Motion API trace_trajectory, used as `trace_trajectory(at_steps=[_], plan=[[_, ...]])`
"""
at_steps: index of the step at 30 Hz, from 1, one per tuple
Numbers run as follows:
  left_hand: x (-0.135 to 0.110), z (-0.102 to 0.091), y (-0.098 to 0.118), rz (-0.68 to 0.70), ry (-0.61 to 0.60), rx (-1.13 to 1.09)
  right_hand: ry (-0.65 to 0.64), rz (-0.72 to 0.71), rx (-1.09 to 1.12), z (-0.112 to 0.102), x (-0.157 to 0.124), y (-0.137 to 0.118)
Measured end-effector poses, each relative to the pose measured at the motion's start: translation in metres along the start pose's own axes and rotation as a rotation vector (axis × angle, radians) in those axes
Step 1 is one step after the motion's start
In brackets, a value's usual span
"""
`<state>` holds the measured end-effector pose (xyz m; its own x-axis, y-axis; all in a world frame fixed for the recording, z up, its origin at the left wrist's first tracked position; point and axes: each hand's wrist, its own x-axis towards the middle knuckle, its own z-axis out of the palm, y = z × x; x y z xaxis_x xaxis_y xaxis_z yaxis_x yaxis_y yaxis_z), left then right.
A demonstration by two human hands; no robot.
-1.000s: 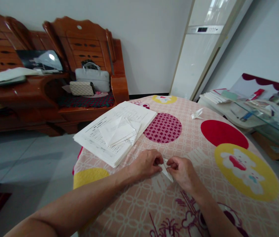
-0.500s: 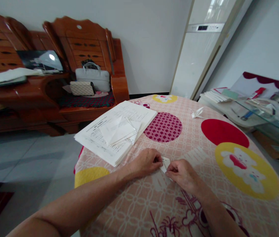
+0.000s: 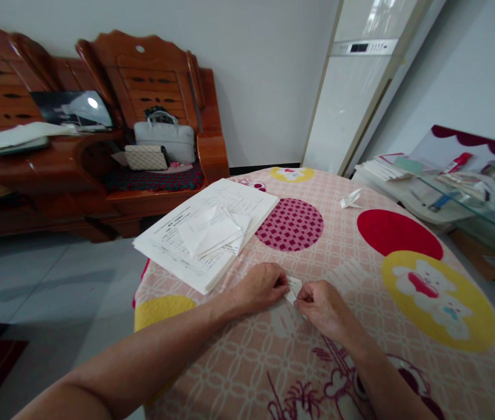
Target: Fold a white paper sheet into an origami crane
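Here, folded paper [image 3: 293, 287] lies between — my left grip [image 3: 264, 285] pinches left edge, right grip [image 3: 326, 308] lower right edge; long axis slants near-right.

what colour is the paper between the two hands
The paper is white with small dark marks, best seen in the head view.

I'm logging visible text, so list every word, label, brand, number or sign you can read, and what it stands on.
Nothing reads clearly.
Paper stack: printed lines, too blurred to read.
Folded papers on the stack: print, too small to read.
Small folded paper between left hand and right hand: dark marks, too small to read.
Tall white unit: marks on its panel, too small.
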<state>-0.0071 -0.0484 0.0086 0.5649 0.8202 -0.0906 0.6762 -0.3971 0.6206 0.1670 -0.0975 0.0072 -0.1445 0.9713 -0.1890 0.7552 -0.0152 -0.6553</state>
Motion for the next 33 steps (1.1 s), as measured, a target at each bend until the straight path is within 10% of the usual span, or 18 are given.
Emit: trace_trajectory(at_steps=[33], plan=[[0.0007, 0.0056, 0.0000, 0.000, 0.008, 0.125, 0.024, 0.052, -0.066, 0.0022, 0.0049, -0.0018]])
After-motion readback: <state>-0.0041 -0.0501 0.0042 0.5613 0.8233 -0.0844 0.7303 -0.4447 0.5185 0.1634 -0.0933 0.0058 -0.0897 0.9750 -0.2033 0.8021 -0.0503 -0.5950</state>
